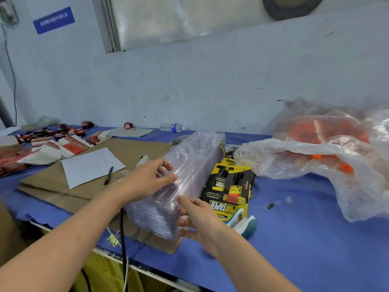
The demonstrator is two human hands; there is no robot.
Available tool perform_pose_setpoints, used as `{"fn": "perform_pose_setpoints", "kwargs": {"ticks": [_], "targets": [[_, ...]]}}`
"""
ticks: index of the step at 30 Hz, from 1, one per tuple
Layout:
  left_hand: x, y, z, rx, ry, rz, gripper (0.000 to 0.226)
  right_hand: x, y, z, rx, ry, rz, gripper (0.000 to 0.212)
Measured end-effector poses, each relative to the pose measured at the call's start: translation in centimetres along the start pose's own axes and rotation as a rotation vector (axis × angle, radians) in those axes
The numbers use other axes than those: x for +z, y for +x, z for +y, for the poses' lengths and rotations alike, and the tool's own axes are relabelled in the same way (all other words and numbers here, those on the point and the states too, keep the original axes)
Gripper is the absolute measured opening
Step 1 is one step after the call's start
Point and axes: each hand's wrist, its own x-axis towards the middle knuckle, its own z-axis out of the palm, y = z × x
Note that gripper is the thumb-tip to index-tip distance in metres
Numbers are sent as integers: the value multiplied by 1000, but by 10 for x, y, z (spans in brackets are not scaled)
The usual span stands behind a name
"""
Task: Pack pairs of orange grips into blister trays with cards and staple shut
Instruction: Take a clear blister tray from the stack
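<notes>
Head view of a packing station. A stack of clear blister trays (pixel 185 165), wrapped in transparent film, lies on its side at the centre of the table (pixel 305 239), partly on a cardboard sheet (pixel 84 192) and partly on the blue cloth. The stack is held at two places. The left grip (pixel 147 180), the person's left hand, is closed on the upper left edge of the stack, with fingers and thumb curled onto the film. The right grip (pixel 197 218), the person's right hand, is laid open against the near end, with the thumb on the upper face and the spread fingers against the end below it; this hand is blurred.

Just to the right of the stack, and touching it, a pile of yellow-and-black printed cards (pixel 229 186) is seen. A teal-and-white stapler (pixel 242 224) lies at the near end of the cards. The orange grips (pixel 345 168) are kept in a crumpled clear plastic bag (pixel 294 148) at the right of the table, well apart from both hands.

On the cardboard, a white paper sheet (pixel 90 167) and a black pen (pixel 108 175) are shown. Red-and-white cards (pixel 52 148) are heaped at the far left, and a water bottle (pixel 173 127) lies by the wall.
</notes>
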Motion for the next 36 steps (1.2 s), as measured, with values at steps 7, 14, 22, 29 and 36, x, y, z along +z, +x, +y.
{"fn": "perform_pose_setpoints", "kwargs": {"ticks": [7, 14, 22, 29, 36], "targets": [[3, -4, 5, 7, 25, 42, 24, 6, 2, -13, -317, -280, 128, 9], [-11, -3, 12, -13, -119, 98, 20, 3, 4, -17, -311, -359, 102, 5], [-12, -6, 23, 51, 13, 170, 23, 10, -6, -41, -252, -138, 38, 21], [-25, -16, 61, 211, 22, 452, 22, 12, -21, -68, -301, -3, -105, 19], [-35, -25, 118, 305, -290, 623, 21, 6, -52, -104, -406, 228, -263, 27]]}}
